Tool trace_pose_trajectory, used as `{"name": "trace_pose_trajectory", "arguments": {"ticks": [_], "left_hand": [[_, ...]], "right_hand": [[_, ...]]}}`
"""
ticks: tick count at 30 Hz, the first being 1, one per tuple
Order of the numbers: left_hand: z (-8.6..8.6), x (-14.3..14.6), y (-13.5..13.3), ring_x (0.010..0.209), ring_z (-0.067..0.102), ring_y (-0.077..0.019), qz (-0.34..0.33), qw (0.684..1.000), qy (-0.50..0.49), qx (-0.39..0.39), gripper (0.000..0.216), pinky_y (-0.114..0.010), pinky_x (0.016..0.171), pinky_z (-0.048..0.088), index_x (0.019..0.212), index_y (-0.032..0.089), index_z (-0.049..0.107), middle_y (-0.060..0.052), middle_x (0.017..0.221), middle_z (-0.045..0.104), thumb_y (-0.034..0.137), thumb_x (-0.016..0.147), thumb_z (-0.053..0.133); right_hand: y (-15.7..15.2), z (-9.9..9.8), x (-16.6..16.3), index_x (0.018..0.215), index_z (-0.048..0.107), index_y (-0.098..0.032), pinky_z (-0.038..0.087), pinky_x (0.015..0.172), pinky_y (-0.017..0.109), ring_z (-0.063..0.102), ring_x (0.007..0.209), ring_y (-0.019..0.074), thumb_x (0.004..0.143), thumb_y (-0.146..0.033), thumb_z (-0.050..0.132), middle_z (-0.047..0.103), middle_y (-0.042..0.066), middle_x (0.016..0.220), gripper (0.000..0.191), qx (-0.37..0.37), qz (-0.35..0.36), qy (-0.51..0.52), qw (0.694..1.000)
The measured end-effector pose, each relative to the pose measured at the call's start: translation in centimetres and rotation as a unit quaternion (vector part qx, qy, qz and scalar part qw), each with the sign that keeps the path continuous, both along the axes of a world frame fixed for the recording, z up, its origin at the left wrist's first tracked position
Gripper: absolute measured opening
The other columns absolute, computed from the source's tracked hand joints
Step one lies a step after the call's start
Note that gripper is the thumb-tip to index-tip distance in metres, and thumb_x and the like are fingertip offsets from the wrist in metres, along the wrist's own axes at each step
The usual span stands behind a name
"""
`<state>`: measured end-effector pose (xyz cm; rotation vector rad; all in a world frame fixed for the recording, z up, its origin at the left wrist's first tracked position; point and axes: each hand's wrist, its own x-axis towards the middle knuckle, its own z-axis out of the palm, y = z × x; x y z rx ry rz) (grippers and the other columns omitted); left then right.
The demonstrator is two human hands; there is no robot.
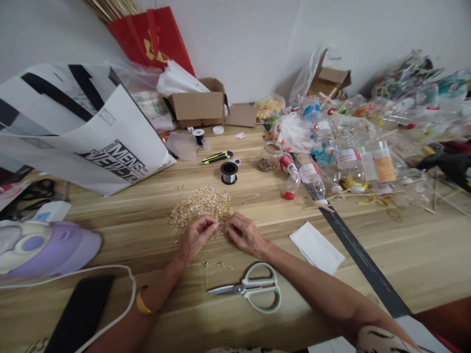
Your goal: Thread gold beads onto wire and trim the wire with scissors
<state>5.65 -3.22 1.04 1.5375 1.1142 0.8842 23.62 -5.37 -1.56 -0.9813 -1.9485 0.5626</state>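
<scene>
Black rectangular phone [80, 311], handwritten "165" [36, 346] just left. White black-handled bag [97, 139] behind, printed "VOGUE", "MENS", "NEW-". Heap of tiny gold-and-silver pieces [200, 205] mid-table, on pale wood. Left hand [196, 234] at its near edge, thumb and fingertips pinched together; right hand [246, 233] alongside, fingers curled closed. Anything gripped: too small to tell.

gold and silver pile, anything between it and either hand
Nothing visible: the left hand and right hand are both at the near edge of the gold and silver pile. The scissors lie on the hands' near side, not between.
</scene>
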Motion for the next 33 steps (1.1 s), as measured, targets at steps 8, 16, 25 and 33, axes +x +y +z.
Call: {"name": "trace_pose_trajectory", "arguments": {"ticks": [8,16,25,33], "left_hand": [[-0.81,-0.20,0.15,0.062,0.052,-0.0114,0.007,0.999,0.027,0.032,0.016,-0.021,0.058,0.043,0.071,0.015,0.061,0.000,0.067,0.059,0.031,0.077,0.061],[-0.78,-0.41,0.10,0.072,0.058,-0.0147,0.022,0.998,0.040,0.042,0.015,-0.025,0.070,0.046,0.073,0.016,0.062,-0.001,0.074,0.064,0.029,0.079,0.059],[-0.92,-0.13,-0.14,0.071,0.060,-0.0145,-0.003,1.000,0.023,0.012,0.017,-0.023,0.066,0.046,0.076,0.015,0.062,-0.003,0.076,0.065,0.032,0.079,0.060],[-0.60,0.10,-0.24,0.062,0.055,-0.0123,-0.025,0.999,0.034,0.010,0.015,-0.022,0.058,0.042,0.072,0.016,0.058,0.001,0.065,0.059,0.029,0.078,0.059]], "right_hand": [[-0.10,-0.03,0.01,0.094,0.058,-0.017,0.043,0.061,0.026,0.052,0.068,0.0155,0.090,-0.019,0.046,0.056,0.005,0.080,0.013,-0.002,0.012,-0.002,1.000],[-0.11,-0.01,0.03,0.094,0.058,-0.017,0.045,0.064,0.027,0.056,0.069,0.0158,0.091,-0.019,0.044,0.060,0.006,0.078,0.015,0.007,0.013,-0.004,1.000],[-0.32,-0.15,-0.02,0.098,0.060,-0.018,0.046,0.063,0.025,0.061,0.067,0.0154,0.091,-0.018,0.044,0.069,0.007,0.082,0.017,-0.002,0.014,-0.036,0.999],[-0.54,-0.19,0.04,0.097,0.059,-0.018,0.043,0.063,0.024,0.061,0.068,0.0149,0.093,-0.020,0.043,0.068,0.005,0.080,0.017,0.018,0.005,-0.095,0.995]]}}
